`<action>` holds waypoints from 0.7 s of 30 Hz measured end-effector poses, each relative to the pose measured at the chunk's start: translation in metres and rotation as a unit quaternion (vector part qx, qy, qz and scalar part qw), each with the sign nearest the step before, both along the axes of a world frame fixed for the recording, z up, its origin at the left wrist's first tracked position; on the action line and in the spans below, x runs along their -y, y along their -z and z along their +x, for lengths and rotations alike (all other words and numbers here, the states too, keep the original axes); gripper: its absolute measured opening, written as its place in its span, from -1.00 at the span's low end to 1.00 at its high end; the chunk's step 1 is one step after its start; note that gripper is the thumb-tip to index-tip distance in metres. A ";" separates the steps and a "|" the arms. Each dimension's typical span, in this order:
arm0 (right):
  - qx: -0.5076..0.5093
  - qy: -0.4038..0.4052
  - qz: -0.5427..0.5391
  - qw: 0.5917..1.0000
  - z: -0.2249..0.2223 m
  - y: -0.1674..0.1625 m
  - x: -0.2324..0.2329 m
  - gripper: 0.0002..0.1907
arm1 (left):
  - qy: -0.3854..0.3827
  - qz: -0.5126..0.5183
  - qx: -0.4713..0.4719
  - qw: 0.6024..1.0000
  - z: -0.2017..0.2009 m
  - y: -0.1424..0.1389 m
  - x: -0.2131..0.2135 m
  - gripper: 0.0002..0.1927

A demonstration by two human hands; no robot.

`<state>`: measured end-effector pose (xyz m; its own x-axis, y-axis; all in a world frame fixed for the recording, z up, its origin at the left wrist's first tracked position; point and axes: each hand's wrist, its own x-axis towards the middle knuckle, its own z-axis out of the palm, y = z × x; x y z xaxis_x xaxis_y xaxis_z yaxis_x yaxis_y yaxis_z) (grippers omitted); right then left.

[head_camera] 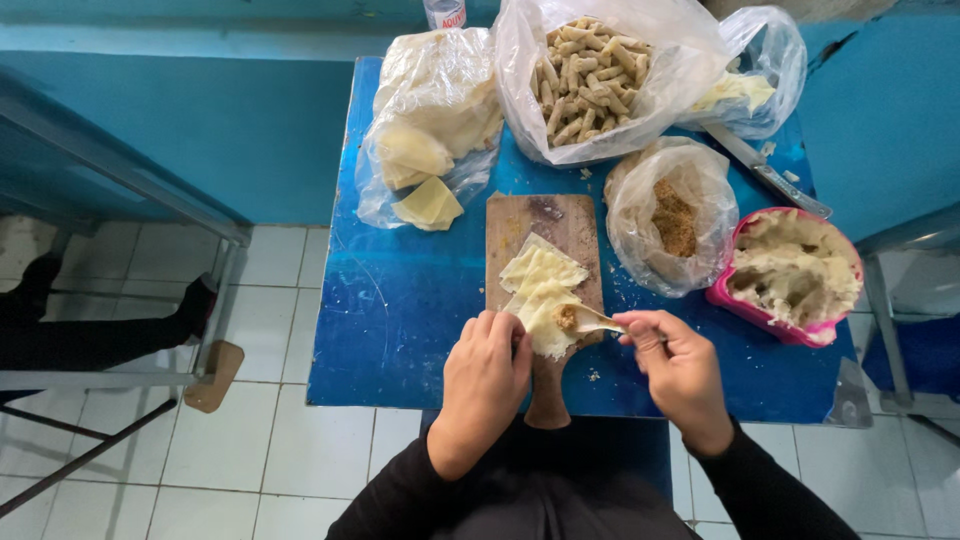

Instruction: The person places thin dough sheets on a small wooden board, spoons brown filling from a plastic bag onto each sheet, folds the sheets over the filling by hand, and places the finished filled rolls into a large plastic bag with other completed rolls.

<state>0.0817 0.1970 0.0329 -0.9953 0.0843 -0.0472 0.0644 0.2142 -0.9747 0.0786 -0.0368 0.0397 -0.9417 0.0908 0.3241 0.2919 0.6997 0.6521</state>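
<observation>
a small blue table (420,300) stands on a white tiled floor, seen from above. on it lies a wooden board (535,225) with its handle toward the person. thin pale dough sheets (540,285) lie on the board, and the nearest sheet carries a small brown dab of filling (566,317).

the left hand (487,370) rests at the near left edge of the board, fingers curled down and pressing on the corner of the nearest sheet. the right hand (675,365) is just right of the board, thumb and fingers pinched around the handle of a spoon (598,320), whose tip reaches onto the sheet beside the filling.

right of the board a clear bag of brown crumbs (672,215) stands open, and beside it a pink bowl (745,305) holds a pale mash. at the far side a big bag of finished rolls (590,75) sits between a bag of more dough sheets (430,130) on the left and another bag (750,80) on the right. a knife (765,170) lies behind the pink bowl. the base of a bottle (445,12) shows at the far edge.
</observation>
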 end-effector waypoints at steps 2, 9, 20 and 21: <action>-0.039 -0.016 0.076 0.996 0.003 -0.002 0.004 -0.81 | 0.001 0.012 0.005 1.000 -0.001 -0.001 -0.001 -0.88; -0.177 -0.055 0.178 0.966 0.006 -0.018 0.009 -0.84 | -0.007 0.033 0.019 0.999 0.000 0.000 -0.006 -0.79; -0.172 -0.060 0.160 0.970 0.006 -0.013 0.005 -0.84 | -0.016 0.009 -0.007 1.000 -0.001 0.004 -0.009 -0.94; -0.174 -0.061 0.164 0.969 0.005 -0.013 0.004 -0.84 | -0.010 0.013 -0.014 1.000 -0.001 0.003 -0.010 -0.94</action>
<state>0.0870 0.1926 0.0459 -0.9499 -0.0804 0.3022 -0.3006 0.5010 -0.8116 0.0775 -0.0271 0.0366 -0.9339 0.0623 0.3521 0.2956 0.6884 0.6624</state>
